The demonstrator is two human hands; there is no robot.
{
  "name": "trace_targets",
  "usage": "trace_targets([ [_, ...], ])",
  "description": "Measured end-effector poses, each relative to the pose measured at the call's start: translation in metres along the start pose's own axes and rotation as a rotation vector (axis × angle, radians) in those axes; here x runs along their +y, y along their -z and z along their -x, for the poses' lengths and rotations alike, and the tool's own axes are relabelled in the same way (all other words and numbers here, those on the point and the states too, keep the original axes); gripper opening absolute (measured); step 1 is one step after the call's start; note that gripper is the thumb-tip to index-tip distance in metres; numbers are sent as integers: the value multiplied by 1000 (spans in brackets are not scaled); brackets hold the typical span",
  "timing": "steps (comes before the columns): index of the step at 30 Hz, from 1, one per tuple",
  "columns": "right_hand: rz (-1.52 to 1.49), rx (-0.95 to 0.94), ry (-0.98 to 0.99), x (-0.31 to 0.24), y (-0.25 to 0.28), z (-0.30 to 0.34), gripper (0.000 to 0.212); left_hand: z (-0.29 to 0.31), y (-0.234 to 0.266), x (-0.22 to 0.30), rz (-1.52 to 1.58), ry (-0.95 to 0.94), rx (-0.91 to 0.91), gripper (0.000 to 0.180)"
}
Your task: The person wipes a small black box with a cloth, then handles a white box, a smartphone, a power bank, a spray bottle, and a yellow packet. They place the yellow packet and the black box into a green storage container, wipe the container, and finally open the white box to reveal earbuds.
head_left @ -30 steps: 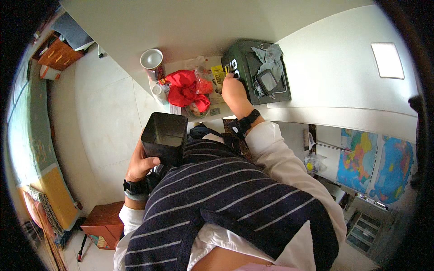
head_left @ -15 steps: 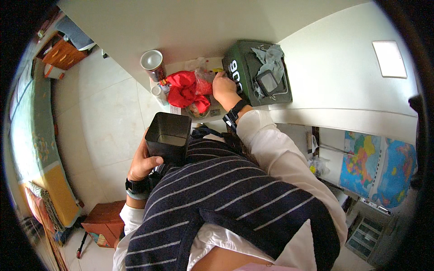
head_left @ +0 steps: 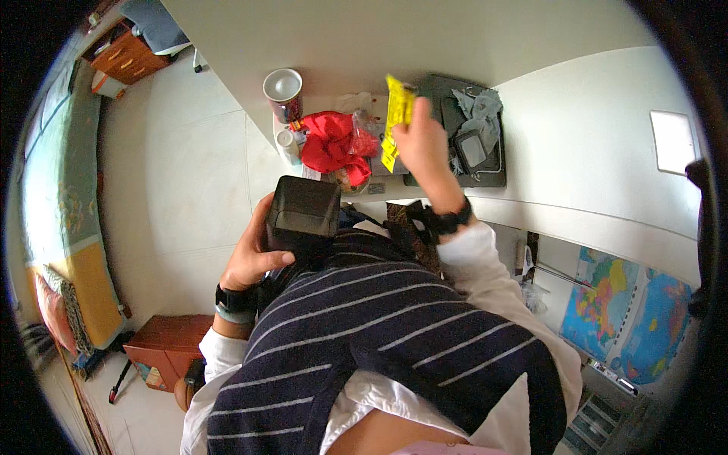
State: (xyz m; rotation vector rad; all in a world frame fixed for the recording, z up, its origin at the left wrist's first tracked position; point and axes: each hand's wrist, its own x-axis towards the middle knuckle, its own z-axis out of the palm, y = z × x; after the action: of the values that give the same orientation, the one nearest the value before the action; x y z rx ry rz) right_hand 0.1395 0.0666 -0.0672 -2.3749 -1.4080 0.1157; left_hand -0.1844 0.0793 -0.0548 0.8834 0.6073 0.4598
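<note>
My left hand (head_left: 249,254) grips a black square-mouthed container (head_left: 305,220) in front of my body, its fingers wrapped round the side and the thumb at the near face. Raised over the shelf, my right hand (head_left: 426,148) pinches a flat yellow packet (head_left: 396,121) that hangs partly below the fingers. Left of that packet, a crumpled red plastic bag (head_left: 327,144) lies on the shelf. Behind my right hand stands a dark green box (head_left: 497,173), with a grey cloth (head_left: 479,114) and a small dark-framed object (head_left: 472,148) on its top.
A tall cup (head_left: 283,95) and a white bottle (head_left: 287,142) stand at the shelf's left end. The white wall (head_left: 561,136) rises close on the right. Lower right are coloured maps (head_left: 599,296); lower left, a reddish-brown wooden cabinet (head_left: 163,353) stands on the tiled floor.
My right hand has come up off the shelf beside the red bag and now holds the yellow packet. The black container has tipped, so less of its inside shows. The view has shifted slightly.
</note>
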Motion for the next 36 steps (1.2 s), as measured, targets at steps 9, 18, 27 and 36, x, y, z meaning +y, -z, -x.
trace_targets([
  [9, -753, -238, 387, -67, 51, 55, 35, -18, -14, 6, -303, -78, -4, 96],
  [18, -543, -449, 593, -77, 70, 55, 53, -18, -17, 7, -422, -208, 14, 100],
  [27, -781, -387, 468, -81, 94, 55, 66, -17, -20, 8, -323, -240, -7, 99],
  [36, -553, -656, 551, -79, 89, 51, 20, -16, -23, 8, -409, -287, -94, 98],
])
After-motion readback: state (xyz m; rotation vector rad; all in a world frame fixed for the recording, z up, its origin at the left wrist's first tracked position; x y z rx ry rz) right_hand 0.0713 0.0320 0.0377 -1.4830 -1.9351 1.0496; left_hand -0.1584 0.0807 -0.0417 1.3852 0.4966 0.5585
